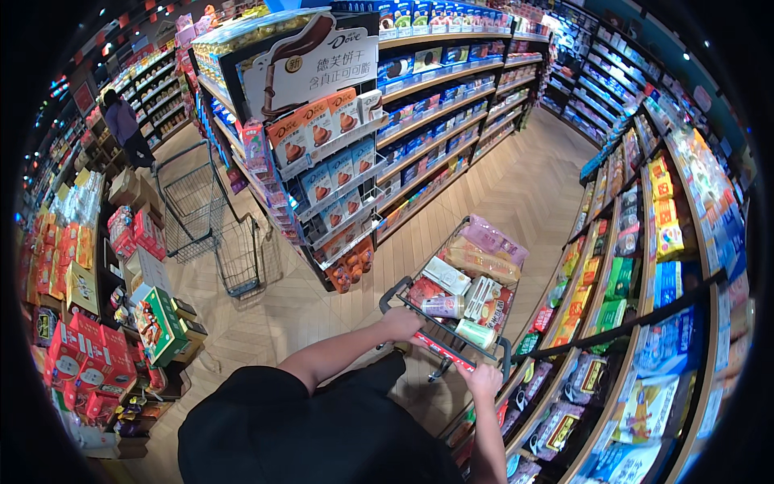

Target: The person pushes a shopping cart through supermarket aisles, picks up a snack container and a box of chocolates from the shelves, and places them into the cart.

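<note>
Both my hands grip the red handle (444, 351) of a wire shopping cart (465, 339). My left hand (402, 325) is closed around its left end, and my right hand (482, 379) around its right end. In the basket lie a lidded purple-and-white tub (442, 307), a green-and-white tub (476, 333) on its side, a white box (446, 275), a brown-and-white printed package (482, 299) and red packages. Toward the cart's front are a long bag of bread-like food (482, 264) and a pink-purple plastic pack (494, 239).
A shelf of packaged snacks (604, 302) runs close along the right. Ahead stands an end display of Dove boxes (326, 169) beside a long shelf (441, 97). Another wire cart (193, 206) stands left, near stacked red gift boxes (87, 357). A person (125, 127) stands farther back.
</note>
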### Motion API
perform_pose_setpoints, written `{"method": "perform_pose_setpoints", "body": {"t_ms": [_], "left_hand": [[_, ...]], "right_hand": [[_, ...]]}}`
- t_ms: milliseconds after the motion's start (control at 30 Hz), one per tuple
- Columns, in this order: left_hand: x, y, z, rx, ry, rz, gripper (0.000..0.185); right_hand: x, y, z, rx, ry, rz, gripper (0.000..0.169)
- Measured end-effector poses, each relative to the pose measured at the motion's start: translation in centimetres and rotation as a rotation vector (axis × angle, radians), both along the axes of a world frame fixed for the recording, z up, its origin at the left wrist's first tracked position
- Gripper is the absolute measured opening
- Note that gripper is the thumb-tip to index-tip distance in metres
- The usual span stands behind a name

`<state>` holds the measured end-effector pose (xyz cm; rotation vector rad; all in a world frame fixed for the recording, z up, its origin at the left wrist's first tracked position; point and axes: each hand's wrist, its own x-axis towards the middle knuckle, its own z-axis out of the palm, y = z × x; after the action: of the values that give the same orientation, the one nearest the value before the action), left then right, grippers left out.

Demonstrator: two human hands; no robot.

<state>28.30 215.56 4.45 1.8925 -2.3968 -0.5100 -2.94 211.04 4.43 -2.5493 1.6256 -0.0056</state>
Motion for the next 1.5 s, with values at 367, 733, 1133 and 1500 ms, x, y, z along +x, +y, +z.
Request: {"method": "perform_pose_setpoints", "body": {"t_ms": [367, 733, 1133, 1500], "left_hand": [[3.7, -13.7, -0.5, -0.108, 0.195, 0.011, 0.062], [16.3, -18.6, 10.5, -0.751, 0.521, 0.527, 0.021], [35.2, -3.7, 29.5, -0.743, -0.667, 1.165, 0.050], [35.0, -5.6, 30.2, -0.500, -0.581, 1.254, 0.042]], "right_hand": [[3.1, -14.6, -1.1, 0.084, 0.046, -0.022, 0.076], [6.1, -26.0, -1.7, -0.003, 0.060, 0.046, 0.068], [7.9, -34.9, -2.1, -0.075, 0.032, 0.075, 0.064], [9.0, -39.2, -1.8, -0.051, -0.020, 0.056, 0.060]]}}
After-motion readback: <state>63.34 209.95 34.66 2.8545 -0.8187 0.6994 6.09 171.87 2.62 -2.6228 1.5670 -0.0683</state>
